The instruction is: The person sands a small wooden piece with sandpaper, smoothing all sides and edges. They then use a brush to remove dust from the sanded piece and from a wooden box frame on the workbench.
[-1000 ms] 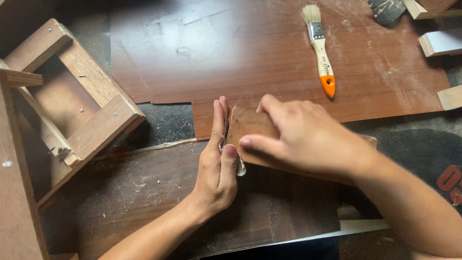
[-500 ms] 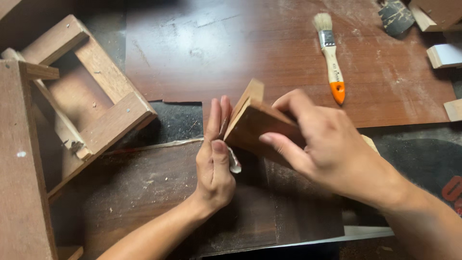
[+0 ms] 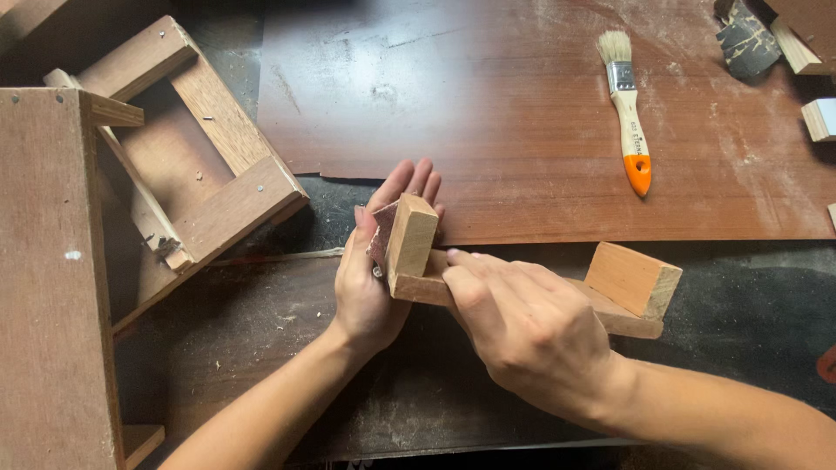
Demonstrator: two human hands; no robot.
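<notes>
**Two bare hands work a U-shaped wooden piece on a dusty bench**

Seen from a head camera looking down. Both forearms enter from the bottom edge. The right hand point(image 3: 531, 335) lies palm down over the middle of a pale U-shaped wooden piece point(image 3: 414, 244), fingers curled loosely around its flat base and thumb pointing left toward one upright end block. The piece's other upright block stands clear of the hand to the right. The base rests on the dark, dust-covered bench point(image 3: 261, 348).

The left hand point(image 3: 370, 270) is just beside it, on edge with the palm turned toward the left end block and the fingers stretched flat and open, pointing away from the person. Between this palm and the block sits a small reddish-brown sheet of sandpaper point(image 3: 381, 233), pressed against the wood. The hand is not closed around anything; it backs the paper with a flat palm.

To the left stands a rough wooden frame point(image 3: 205, 157) of nailed boards, tilted, with a wide plank point(image 3: 48, 278) along the left edge.

Beyond the hands lies a large reddish-brown veneer sheet point(image 3: 522, 113), dusted with pale sawdust. On it, well apart from the hands, rests a paintbrush point(image 3: 627, 113) with pale bristles, a light wooden handle and an orange tip. Small wood offcuts point(image 3: 819, 117) lie at the far right edge.
</notes>
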